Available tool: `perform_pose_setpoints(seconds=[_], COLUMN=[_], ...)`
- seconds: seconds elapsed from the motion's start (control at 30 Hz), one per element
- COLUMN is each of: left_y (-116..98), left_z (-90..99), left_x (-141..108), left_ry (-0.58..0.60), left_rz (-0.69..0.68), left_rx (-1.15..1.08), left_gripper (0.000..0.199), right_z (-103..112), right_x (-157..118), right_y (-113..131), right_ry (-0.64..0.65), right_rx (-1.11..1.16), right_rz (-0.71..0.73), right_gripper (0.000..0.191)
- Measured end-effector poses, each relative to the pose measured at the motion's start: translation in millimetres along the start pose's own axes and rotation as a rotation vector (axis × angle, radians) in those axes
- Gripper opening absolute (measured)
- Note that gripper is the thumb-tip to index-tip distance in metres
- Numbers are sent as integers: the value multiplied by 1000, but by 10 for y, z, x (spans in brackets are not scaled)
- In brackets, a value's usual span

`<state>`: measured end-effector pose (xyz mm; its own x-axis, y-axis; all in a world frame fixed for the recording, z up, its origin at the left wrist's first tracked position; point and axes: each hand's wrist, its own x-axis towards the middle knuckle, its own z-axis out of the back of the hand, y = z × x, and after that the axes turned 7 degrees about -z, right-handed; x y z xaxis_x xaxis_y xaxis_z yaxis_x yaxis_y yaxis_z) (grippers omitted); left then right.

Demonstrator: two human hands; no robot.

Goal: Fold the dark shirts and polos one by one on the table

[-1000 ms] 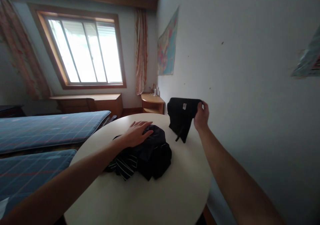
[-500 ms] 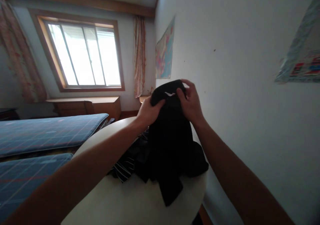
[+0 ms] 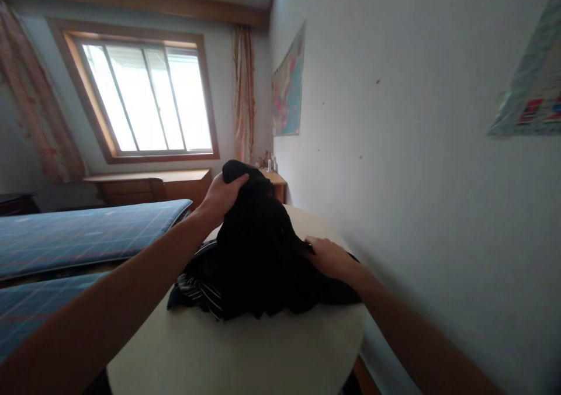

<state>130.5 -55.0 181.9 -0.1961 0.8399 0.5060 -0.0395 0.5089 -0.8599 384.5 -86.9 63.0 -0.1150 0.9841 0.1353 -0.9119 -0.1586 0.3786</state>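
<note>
A black garment [image 3: 263,255] is bunched over the white round table [image 3: 236,348]; its exact kind does not show. My left hand [image 3: 221,197] grips its top end and holds it raised, thumb on the near side. Lower down on the right, my right hand [image 3: 328,256] is closed on a fold of the same cloth, close to the tabletop. A dark striped cloth [image 3: 199,290] with thin white lines lies at the left, partly covered by the black garment.
Blue plaid mattresses [image 3: 87,231] lie to the left of the table. The white wall [image 3: 416,196] runs close along the right side, with a map [image 3: 288,88] on it. A wooden desk [image 3: 184,179] stands under the window, and small bottles sit on a corner table [image 3: 276,179].
My left hand has moved left with the garment's top end. My right hand has left that end and come down to a lower fold on the right, and the cloth has spread wider.
</note>
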Motion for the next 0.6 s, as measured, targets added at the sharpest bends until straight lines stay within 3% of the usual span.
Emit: perform_pose_setpoints(seconds=[0.1,0.2,0.27,0.4,0.5,0.6], left_y=[92,162,159,29,-96,-194], left_z=[96,120,53,-268,-506,-564], left_x=[51,56,1,-186,-257,-220], left_ry=[-17,58,163,365,361,244], left_rz=[-11,-56,-97,-176,-267,-269], left_rx=[72,145,148,118,40,-33], left_gripper=[46,69,82,107,93,62], right_z=[290,696,936,1209,1264,1224], right_x=[173,354,430,404,280,157], right_y=[-158,-142,21,622,1026,1144], right_ry=[-36,-417,-546,-469,-431,-446], right_rx=[113,597,917,1017,885,754], right_rz=[-7,36,187,478,624,748], right_gripper=[22,18,21,31,37,45])
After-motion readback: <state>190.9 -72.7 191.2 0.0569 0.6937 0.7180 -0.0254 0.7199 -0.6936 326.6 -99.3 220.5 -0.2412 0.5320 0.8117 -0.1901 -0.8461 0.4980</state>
